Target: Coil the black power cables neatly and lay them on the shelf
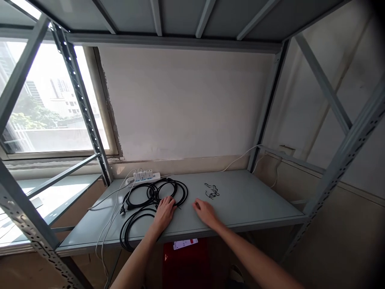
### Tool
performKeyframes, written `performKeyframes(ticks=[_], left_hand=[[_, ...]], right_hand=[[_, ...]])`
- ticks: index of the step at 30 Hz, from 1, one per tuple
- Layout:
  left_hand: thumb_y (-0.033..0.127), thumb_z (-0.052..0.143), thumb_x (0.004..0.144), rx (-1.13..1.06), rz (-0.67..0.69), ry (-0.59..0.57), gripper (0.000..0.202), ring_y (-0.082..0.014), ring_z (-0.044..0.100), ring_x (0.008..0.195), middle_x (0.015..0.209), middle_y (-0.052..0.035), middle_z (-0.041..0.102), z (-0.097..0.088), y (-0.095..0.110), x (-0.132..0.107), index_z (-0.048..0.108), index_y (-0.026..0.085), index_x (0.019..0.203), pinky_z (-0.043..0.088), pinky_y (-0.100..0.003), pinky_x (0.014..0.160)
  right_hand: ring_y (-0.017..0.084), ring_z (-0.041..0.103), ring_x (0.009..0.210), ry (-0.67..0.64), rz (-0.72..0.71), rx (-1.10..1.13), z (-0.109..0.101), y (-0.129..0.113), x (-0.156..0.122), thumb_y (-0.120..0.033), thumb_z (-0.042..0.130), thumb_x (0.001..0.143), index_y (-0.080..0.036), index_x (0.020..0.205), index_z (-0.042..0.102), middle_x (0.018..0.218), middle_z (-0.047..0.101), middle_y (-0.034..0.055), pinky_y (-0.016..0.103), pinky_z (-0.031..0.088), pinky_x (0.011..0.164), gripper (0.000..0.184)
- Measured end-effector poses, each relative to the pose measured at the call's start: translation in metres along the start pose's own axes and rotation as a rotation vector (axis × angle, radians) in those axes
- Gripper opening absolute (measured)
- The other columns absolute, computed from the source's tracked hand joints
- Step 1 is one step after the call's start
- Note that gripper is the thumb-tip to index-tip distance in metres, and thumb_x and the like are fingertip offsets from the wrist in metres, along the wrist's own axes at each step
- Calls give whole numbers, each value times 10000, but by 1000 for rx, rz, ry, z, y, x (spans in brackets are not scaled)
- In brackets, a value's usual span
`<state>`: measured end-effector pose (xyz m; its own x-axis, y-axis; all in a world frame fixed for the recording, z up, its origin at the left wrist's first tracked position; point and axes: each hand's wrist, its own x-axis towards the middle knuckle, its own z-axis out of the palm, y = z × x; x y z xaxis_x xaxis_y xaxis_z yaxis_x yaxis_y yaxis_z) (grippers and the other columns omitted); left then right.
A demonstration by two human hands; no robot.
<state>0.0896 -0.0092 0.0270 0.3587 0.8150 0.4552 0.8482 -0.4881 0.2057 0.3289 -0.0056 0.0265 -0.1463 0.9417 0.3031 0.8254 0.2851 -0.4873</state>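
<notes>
Several loops of black cable [130,224] lie coiled on the left half of the grey shelf [240,208]. Over the right edge of these coils, my left hand [165,210] is closed with its fingers on the cable; part of the cable runs hidden under the palm. My right hand [205,210] hovers just right of it, above the shelf, thumb and fingers curled together. Whether anything small is between them cannot be made out. A small tangle of thin black ties [212,192] lies beyond my right hand, apart from it.
A white power strip [147,176] with plugs stands behind the coils. White cords [112,212] hang over the shelf's front edge. Metal posts [264,104] and an upper shelf [177,20] frame the space. A red box [186,265] is below, a window [54,100] at left.
</notes>
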Motion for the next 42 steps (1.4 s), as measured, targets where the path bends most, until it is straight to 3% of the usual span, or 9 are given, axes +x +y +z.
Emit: performKeyframes(ticks=[3, 6, 9, 12, 20, 25, 32, 37, 42], left_hand=[[225, 344, 1039, -20, 25, -49, 209, -238, 547, 1042, 1089, -67, 593, 3, -3, 1, 553, 226, 1039, 425, -381, 927], [247, 302, 1052, -36, 18, -49, 251, -240, 549, 998, 1044, -65, 606, 3, -4, 2, 550, 227, 1022, 432, -376, 878], [268, 332, 1044, -68, 11, -26, 219, -238, 556, 988, 1035, -64, 610, 2, -4, 1, 541, 230, 995, 443, -369, 870], [262, 425, 1007, -73, -9, 16, 131, -244, 565, 1029, 1092, -64, 610, 3, -5, -1, 529, 233, 1080, 448, -389, 915], [218, 486, 961, -7, -18, 75, 304, -260, 539, 1187, 1247, -68, 582, 8, -10, -1, 519, 255, 1261, 408, -442, 1077], [187, 439, 971, 42, 15, 36, 183, -250, 544, 1175, 1205, -61, 581, 10, -13, -1, 582, 254, 1064, 351, -469, 1158], [204, 411, 987, 60, -9, 22, 182, -251, 548, 1169, 1187, -67, 578, 12, -13, -1, 562, 256, 1073, 339, -489, 1170], [443, 424, 1027, 38, 12, -24, 238, -268, 538, 1153, 1196, -68, 569, 6, -8, -1, 565, 252, 1031, 391, -505, 1097], [467, 329, 1058, 37, -6, -13, 345, -242, 548, 1116, 1163, -61, 566, 5, -6, 0, 572, 244, 957, 386, -490, 1081]], right_hand=[[176, 631, 692, 47, 43, 184, 33, -41, 14, -521, 480, 1004, -215, 762, 692, 753, 713, 40, 252, 336, 625, 444], [193, 661, 725, 55, 69, 261, 49, -53, 23, -501, 521, 986, -211, 716, 727, 764, 735, 60, 261, 367, 658, 447], [192, 674, 760, 16, 22, 333, 54, -47, 24, -388, 611, 930, -228, 783, 763, 801, 757, 42, 257, 392, 685, 265], [189, 669, 778, 32, -7, 350, 56, -40, 22, -281, 626, 881, -233, 797, 752, 805, 754, 27, 260, 409, 719, 159], [221, 602, 888, 267, 71, 194, 41, -12, 27, -173, 393, 938, -208, 817, 593, 900, 659, 80, 296, 438, 787, 237], [217, 582, 898, 142, 20, 125, 34, 0, 25, -202, 424, 962, -208, 762, 568, 916, 639, 87, 292, 423, 790, 247], [203, 601, 884, 31, 18, 211, 28, -8, 22, -339, 383, 1032, -204, 643, 606, 783, 677, 58, 271, 370, 793, 469], [189, 586, 697, -12, 181, 283, 21, -15, 25, -481, 411, 1010, -199, 609, 644, 636, 622, 42, 273, 356, 705, 543], [171, 574, 703, -164, 286, 376, 10, -19, 36, -415, 509, 955, -193, 581, 635, 609, 586, 14, 257, 360, 730, 452]])
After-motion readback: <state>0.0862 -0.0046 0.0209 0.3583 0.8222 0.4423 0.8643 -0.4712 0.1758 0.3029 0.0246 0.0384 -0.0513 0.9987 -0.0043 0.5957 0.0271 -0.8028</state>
